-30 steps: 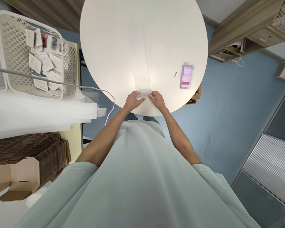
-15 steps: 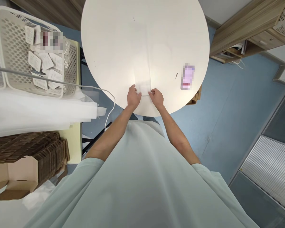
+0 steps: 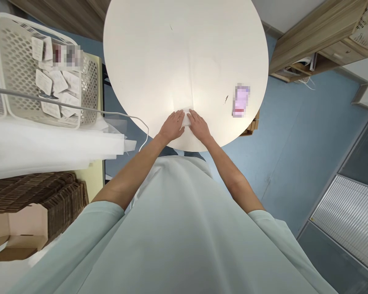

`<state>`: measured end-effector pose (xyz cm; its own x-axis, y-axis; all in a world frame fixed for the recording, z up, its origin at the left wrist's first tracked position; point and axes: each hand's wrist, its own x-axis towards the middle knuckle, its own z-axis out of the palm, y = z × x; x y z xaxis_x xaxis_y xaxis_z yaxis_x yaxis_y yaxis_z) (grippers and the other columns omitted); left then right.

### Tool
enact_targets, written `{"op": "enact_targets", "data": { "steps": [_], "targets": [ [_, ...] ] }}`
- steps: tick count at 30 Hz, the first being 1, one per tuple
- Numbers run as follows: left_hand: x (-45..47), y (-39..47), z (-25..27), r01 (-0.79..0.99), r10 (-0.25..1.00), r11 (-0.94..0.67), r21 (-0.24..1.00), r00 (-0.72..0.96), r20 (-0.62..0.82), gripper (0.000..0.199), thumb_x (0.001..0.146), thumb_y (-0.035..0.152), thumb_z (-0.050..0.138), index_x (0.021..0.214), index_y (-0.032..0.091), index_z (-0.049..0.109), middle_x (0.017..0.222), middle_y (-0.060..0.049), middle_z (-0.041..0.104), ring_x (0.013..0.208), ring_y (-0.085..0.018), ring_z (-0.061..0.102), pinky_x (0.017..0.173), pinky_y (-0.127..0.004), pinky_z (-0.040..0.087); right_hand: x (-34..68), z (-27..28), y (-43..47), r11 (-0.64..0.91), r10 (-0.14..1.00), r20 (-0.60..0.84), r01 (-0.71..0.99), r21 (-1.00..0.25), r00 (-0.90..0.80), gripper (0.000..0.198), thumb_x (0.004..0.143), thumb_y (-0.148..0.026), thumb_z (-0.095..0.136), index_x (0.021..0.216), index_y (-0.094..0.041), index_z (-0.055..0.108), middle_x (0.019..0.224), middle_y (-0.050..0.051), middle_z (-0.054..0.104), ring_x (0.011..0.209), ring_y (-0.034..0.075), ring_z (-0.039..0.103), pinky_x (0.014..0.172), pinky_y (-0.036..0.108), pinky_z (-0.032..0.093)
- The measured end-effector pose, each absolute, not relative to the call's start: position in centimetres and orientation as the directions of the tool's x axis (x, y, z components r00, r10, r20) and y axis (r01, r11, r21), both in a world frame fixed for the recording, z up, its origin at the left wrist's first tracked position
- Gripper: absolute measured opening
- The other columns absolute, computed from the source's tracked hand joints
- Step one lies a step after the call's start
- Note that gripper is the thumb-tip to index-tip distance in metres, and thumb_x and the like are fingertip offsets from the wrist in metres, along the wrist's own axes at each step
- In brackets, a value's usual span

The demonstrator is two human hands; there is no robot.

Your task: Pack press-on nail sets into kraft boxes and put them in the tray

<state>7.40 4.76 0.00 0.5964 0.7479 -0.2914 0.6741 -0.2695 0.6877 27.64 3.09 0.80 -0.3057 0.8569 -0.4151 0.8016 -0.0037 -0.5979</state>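
A long, thin white sheet [image 3: 182, 77], hard to tell from the tabletop, stretches away from me over the round white table [image 3: 135, 61]. Its near end is doubled over into a small flat packet [image 3: 187, 119]; whether anything is wrapped inside is hidden. My left hand [image 3: 172, 126] rests on the packet's left side, fingers extended and lying flat. From the right, my right hand [image 3: 199, 125] presses on the packet's other side, its fingers also stretched out. A purple phone-shaped item [image 3: 241, 100], blurred out, lies on the table to the right.
At left, a white perforated basket [image 3: 18, 81] holds several white packets. White sheets [image 3: 49, 143] are stacked below it, above flattened cardboard boxes [image 3: 67, 208]. A white cable [image 3: 110, 112] crosses from the basket to the table's edge. Wooden shelving [image 3: 313, 41] stands at right.
The sheet's near end has been folded away from me. My hands went from pinching its near corners to lying flat over the fold, closer together.
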Motion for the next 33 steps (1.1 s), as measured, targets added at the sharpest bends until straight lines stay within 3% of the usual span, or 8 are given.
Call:
{"op": "enact_targets", "data": {
  "steps": [6,13,17,21,26,29,33],
  "targets": [
    [6.3,1.4,1.1,0.693,0.716,-0.271,0.668,0.609,-0.341,0.09,0.096,0.033,0.06,0.177,0.009,0.03,0.18,-0.023,0.039,0.17,-0.04,0.032,0.14,-0.064,0.02,27.7,1.6,-1.1,0.009,0.846,-0.417,0.791,-0.611,-0.331,0.059,0.104,-0.014,0.055,0.163,-0.017,0.052,0.183,0.017,0.036,0.172,0.03,0.032,0.139,0.056,0.035],
    [5.8,-2.3,1.5,0.731,0.722,-0.185,0.657,0.555,-0.413,0.085,0.093,0.032,0.065,0.172,0.012,0.041,0.175,-0.02,0.049,0.164,-0.034,0.045,0.14,-0.057,0.025,29.2,2.4,-5.7,-0.088,0.846,-0.433,0.722,-0.687,-0.31,0.06,0.104,-0.033,0.068,0.161,-0.022,0.055,0.179,0.014,0.044,0.165,0.031,0.047,0.133,0.055,0.045],
    [5.9,-2.0,1.3,0.73,0.779,-0.028,0.683,0.443,-0.443,0.071,0.096,0.036,0.064,0.164,0.017,0.052,0.166,-0.017,0.06,0.153,-0.035,0.058,0.131,-0.055,0.042,29.8,2.6,-5.4,-0.178,0.876,-0.428,0.674,-0.717,-0.223,0.061,0.105,-0.047,0.069,0.159,-0.021,0.057,0.169,0.015,0.058,0.155,0.031,0.058,0.128,0.05,0.049],
    [6.2,-0.2,1.3,0.731,0.805,0.219,0.646,0.238,-0.543,0.068,0.099,0.05,0.069,0.159,0.019,0.057,0.148,-0.016,0.073,0.134,-0.036,0.07,0.114,-0.048,0.056,29.6,2.4,-3.5,-0.283,0.88,-0.458,0.63,-0.723,-0.13,0.051,0.111,-0.054,0.059,0.148,-0.02,0.067,0.147,0.014,0.074,0.13,0.028,0.072,0.116,0.044,0.057],
    [7.0,1.9,1.1,0.684,0.797,0.389,0.617,0.086,-0.597,0.049,0.102,0.045,0.067,0.144,0.021,0.064,0.128,-0.011,0.08,0.12,-0.03,0.074,0.105,-0.04,0.058,28.8,1.8,-0.8,-0.365,0.868,-0.496,0.629,-0.686,-0.038,0.036,0.116,-0.045,0.051,0.128,-0.02,0.073,0.13,0.012,0.078,0.105,0.022,0.074,0.101,0.036,0.059],
    [7.6,2.9,0.7,0.686,0.78,0.451,0.571,0.006,-0.625,0.04,0.1,0.042,0.071,0.133,0.02,0.067,0.123,-0.012,0.08,0.116,-0.03,0.074,0.103,-0.041,0.058,28.3,1.2,0.3,-0.396,0.856,-0.517,0.666,-0.632,0.018,0.032,0.116,-0.041,0.05,0.117,-0.019,0.074,0.123,0.011,0.078,0.102,0.023,0.073,0.099,0.037,0.059],
    [8.3,3.2,0.3,0.692,0.763,0.492,0.528,-0.05,-0.645,0.043,0.1,0.044,0.071,0.137,0.021,0.066,0.12,-0.012,0.079,0.116,-0.032,0.074,0.102,-0.044,0.059,28.0,0.8,1.0,-0.434,0.831,-0.552,0.701,-0.565,0.07,0.029,0.115,-0.039,0.051,0.113,-0.021,0.073,0.116,0.01,0.079,0.103,0.025,0.074,0.098,0.04,0.061]
  ]
}}
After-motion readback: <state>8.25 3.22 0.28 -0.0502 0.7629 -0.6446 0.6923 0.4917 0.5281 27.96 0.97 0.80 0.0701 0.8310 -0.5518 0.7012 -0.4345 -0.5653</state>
